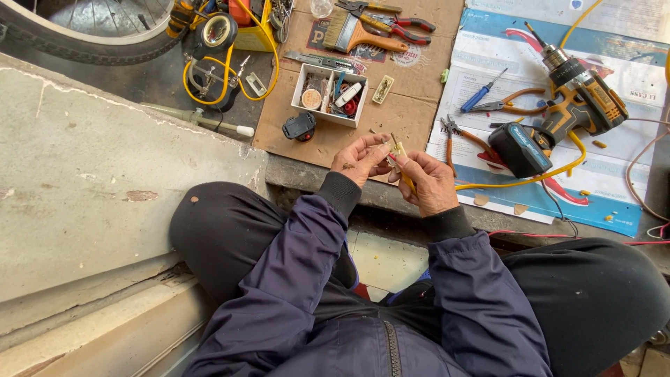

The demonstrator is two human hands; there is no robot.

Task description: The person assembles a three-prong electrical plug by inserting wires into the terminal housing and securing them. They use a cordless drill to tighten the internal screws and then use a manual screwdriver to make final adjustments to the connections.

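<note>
My left hand (360, 159) pinches a small cream-coloured part (398, 149) at its fingertips. My right hand (428, 183) grips a thin yellow-handled screwdriver (407, 182) whose tip meets that part. Both hands are held close together above the edge of a cardboard sheet (387, 115), in front of my knees. Dark blue jacket sleeves cover both forearms. How the part is built is too small to tell.
A white box of small parts (330, 93) and a black battery (300, 126) lie on the cardboard. A cordless drill (558, 115), pliers (508, 105), a blue screwdriver (481, 91) and yellow wire (530, 178) lie on paper at right. A paintbrush (359, 35), bicycle wheel (91, 31), tape roll (218, 31) at top.
</note>
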